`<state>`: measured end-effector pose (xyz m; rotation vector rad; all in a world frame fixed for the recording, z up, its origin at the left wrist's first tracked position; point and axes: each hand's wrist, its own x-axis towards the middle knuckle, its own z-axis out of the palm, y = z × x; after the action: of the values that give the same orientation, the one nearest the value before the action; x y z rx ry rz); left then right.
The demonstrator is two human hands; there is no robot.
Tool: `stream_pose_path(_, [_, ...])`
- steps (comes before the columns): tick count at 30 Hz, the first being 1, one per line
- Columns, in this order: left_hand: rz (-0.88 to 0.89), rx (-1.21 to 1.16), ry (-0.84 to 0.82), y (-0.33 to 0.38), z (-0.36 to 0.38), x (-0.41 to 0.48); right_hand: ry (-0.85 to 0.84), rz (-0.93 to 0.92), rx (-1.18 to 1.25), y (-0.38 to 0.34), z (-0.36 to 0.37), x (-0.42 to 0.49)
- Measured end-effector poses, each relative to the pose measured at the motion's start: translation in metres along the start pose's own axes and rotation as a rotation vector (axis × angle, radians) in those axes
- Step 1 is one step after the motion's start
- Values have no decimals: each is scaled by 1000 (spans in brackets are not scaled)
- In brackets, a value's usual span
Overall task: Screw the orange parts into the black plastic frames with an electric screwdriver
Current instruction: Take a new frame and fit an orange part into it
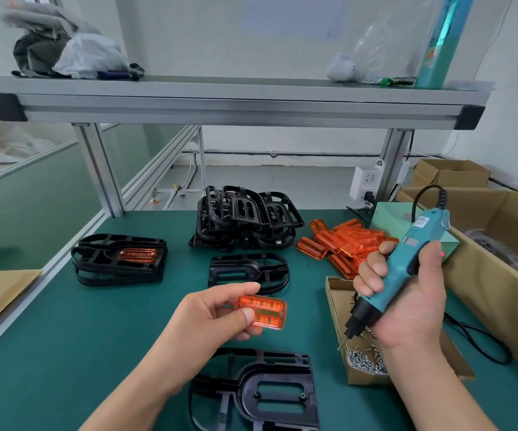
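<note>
One teal electric screwdriver (398,275); two single black plastic frames (near frame (251,396), middle frame (248,270)), one left stack (102,262), one uncounted rear heap (245,222); two separate translucent orange parts (front orange part (267,312), seated orange part (138,255)), one orange heap (344,241); one cardboard screw box (365,378).

1. My left hand (211,315) pinches one orange part (267,312) just past the near black frame (260,396).
2. Right of that frame, my right hand (406,293) grips the blue screwdriver (402,269), tip down over the box of screws (336,306).
3. Far behind the frame sit a lone frame (248,270), a heap of frames (245,219) and an orange pile (344,241).
4. Back and left of the frame, a frame stack (96,262) has an orange piece (138,255) on top.
</note>
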<state>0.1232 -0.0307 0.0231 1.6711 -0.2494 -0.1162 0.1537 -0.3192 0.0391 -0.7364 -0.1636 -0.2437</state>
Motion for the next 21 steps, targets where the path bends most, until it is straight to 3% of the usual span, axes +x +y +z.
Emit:
stream_pose_path(7, [-1, 44, -78, -2, -5, 0, 2, 6, 7, 2, 3, -1])
stream_pose_path(21, [180, 586, -138, 5, 1, -12, -4, 22, 10, 3, 6, -3])
